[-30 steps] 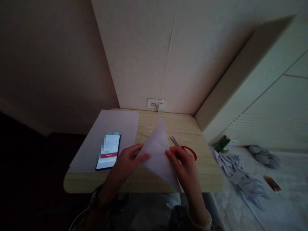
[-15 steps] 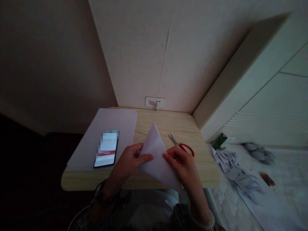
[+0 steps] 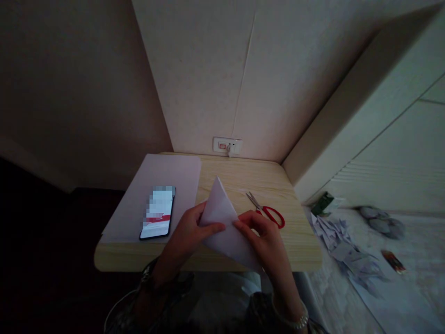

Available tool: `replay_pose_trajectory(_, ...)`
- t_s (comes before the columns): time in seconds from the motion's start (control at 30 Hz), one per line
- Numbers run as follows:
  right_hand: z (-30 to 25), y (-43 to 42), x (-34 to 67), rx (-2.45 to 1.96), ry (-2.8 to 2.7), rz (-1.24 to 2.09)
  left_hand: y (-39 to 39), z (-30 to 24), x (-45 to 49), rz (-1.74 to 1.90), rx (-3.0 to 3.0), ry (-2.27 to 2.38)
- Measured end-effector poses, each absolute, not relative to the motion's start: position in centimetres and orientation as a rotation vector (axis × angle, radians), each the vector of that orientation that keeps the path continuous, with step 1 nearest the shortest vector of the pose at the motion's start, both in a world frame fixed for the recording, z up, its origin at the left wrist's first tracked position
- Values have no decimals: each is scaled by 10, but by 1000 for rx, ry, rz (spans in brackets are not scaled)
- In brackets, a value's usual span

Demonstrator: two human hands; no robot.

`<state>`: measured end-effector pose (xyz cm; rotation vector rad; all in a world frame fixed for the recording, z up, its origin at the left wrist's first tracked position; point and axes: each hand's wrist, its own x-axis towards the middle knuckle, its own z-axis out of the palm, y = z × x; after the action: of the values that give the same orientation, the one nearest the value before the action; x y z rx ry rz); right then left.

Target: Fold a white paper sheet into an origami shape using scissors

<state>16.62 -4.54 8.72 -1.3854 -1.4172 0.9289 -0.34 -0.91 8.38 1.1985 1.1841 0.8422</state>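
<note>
The left hand (image 3: 189, 228) and right hand (image 3: 266, 235) both pinch a white, folded, pointed piece of paper (image 3: 219, 206) above the pale wood-grain desk (image 3: 239, 174), probably to keep its layers aligned. Both thumbs press on top, wrists angled inward. Red-handled metal scissors (image 3: 256, 202) lie just beyond the right hand, handily close; leftward, a lit, dark-edged phone (image 3: 158, 213) rests on flat white paper (image 3: 174, 169), seemingly for easy viewing.

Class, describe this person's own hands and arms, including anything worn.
The left hand and right hand are ungloved. Dark, patterned sleeves show; a pale beaded bracelet circles the right wrist. A thin pale cord curves by the left sleeve.
</note>
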Motion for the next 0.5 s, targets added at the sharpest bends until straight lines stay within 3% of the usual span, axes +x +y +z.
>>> replay_pose_trajectory(0.5, 91, -48, 166, -1457, -1449, 914, -8, 83, -6, 852, 1107, 1136)
